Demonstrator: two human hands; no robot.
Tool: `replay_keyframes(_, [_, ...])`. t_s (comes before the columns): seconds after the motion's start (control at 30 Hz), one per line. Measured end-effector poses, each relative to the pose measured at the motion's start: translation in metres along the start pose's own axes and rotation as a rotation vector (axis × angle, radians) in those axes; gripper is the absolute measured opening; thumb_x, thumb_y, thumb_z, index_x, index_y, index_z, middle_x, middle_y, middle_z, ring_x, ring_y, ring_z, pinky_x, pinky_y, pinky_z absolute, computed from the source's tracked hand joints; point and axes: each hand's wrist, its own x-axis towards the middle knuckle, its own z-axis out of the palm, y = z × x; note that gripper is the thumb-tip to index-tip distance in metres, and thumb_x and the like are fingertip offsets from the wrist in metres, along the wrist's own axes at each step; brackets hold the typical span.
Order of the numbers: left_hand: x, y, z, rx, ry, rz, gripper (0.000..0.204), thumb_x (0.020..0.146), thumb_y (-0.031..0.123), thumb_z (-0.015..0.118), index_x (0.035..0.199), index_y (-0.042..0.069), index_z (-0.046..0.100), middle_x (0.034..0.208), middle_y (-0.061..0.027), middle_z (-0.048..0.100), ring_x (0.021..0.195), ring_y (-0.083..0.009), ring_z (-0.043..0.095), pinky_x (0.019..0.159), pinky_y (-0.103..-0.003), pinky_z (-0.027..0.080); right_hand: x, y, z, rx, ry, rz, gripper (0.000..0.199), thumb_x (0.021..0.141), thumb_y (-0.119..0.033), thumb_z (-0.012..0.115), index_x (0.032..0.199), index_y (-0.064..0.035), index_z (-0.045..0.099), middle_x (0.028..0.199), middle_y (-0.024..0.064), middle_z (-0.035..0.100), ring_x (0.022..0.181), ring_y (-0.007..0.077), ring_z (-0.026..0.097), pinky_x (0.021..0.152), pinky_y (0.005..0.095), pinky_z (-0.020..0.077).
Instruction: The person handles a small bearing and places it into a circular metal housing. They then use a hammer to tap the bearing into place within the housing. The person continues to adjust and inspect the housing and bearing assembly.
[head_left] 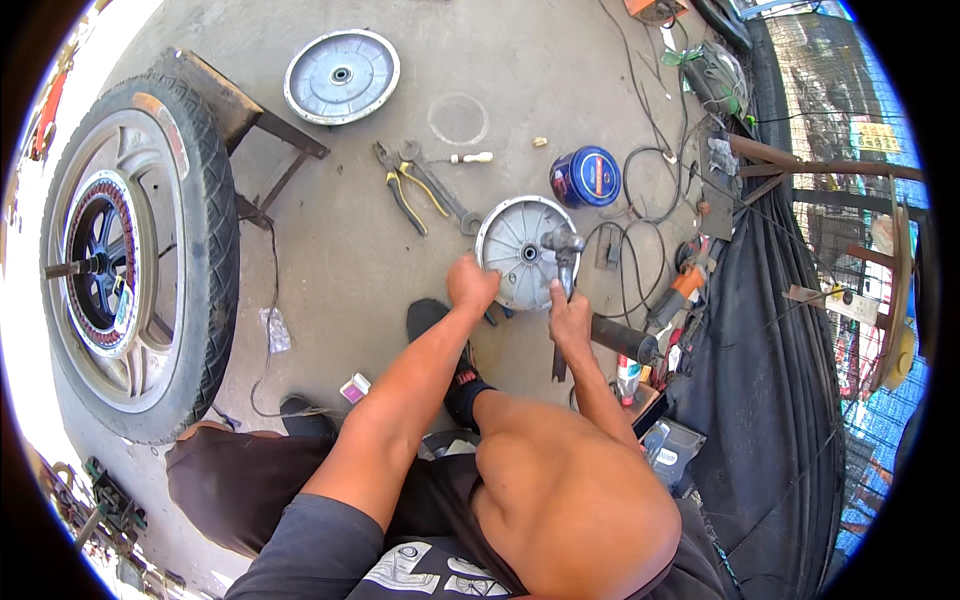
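Observation:
A round metal hub cover [505,232] with ribs and a bearing in its centre lies in front of me on the floor. My left hand [472,285] is closed on its lower left rim. In my right hand [571,322] is a hammer [565,243], gripped by the handle, with its head over the cover's right part. Whether the head touches the cover I cannot tell. A second hub cover [340,77] rests farther off, to the left. Yellow-and-black pliers [403,190], a wrench [437,185] and a screwdriver [472,158] lie beyond my left hand.
At left, a motor wheel with tyre [205,250] stands by a metal stand [240,110]. A blue tin [588,177] is beyond the hammer. Cables [640,200], an orange-and-grey power tool [680,285] and a black sheet [765,400] line the right side.

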Motion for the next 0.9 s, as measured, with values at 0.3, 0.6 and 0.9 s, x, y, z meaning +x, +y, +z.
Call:
replay_keyframes(0.3, [0.006,0.013,-0.007,0.023,-0.078,-0.103,0.029,0.067,0.016,0.079,0.090,0.000,0.071,0.091,-0.0260,0.070,0.088,-0.0447,0.067,0.077,-0.049,0.054,-0.015,0.001,0.000,0.005,0.036,-0.039,0.050,0.099,-0.040,0.058,0.071,0.0014,0.055,0.053,0.0062,0.051,0.043,0.0162,0.048,0.044,0.0380,0.0413])
replay_keyframes(0.6, [0.005,0.000,0.003,0.047,-0.051,-0.037,0.028,0.068,0.014,0.081,0.090,-0.001,0.073,0.073,-0.0197,0.071,0.064,-0.0324,0.071,0.066,-0.043,0.055,-0.008,0.007,-0.010,-0.060,-0.027,0.019,0.057,0.098,-0.046,0.057,0.072,0.0050,0.057,0.053,0.0087,0.051,0.044,0.0214,0.052,0.048,0.0417,0.0428])
replay_keyframes(0.9, [0.009,0.002,0.001,0.039,-0.052,-0.081,0.031,0.067,0.015,0.082,0.090,-0.002,0.072,0.080,-0.0230,0.071,0.073,-0.0366,0.071,0.073,-0.044,0.056,0.002,0.000,0.004,-0.105,-0.030,0.034,0.059,0.098,-0.047,0.057,0.070,0.0050,0.054,0.051,0.0095,0.048,0.049,0.0202,0.052,0.051,0.0403,0.0431])
